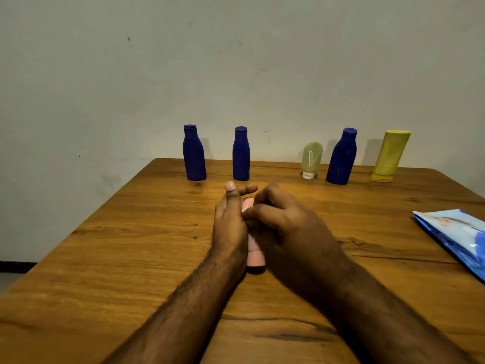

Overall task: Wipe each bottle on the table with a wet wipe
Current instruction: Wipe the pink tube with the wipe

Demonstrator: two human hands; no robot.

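Pink bottle [255,254] sits at the middle of the surface [131,245], sandwiched between both hands, only its lower end and a sliver of its upper body showing. No wet wipe can be seen in either hand; it may be hidden under the right fingers, but I cannot tell.

Risks, as I judge them: the bottle looks smooth and small, so a damp wipe could let it squirt out of the grip toward 6 o'clock. If the rubbing is done without a wipe, the bottle stays dirty. A wide sweep toward 12 o'clock could topple the upright row there: two blue bottles [194,156] [241,156], a pale green tube [311,160], a third blue bottle [341,158] and a yellow tube [390,157], the last two appearing tilted.

Left hand [231,219] stands on edge against the bottle's 9 o'clock side, fingers mostly straight, thumb up. Right hand [286,227] arches over from 3 o'clock, fingers curled onto the bottle. Both forearms converge from 6 o'clock.

Wipe packet [456,237] lies at 3 o'clock, well apart.
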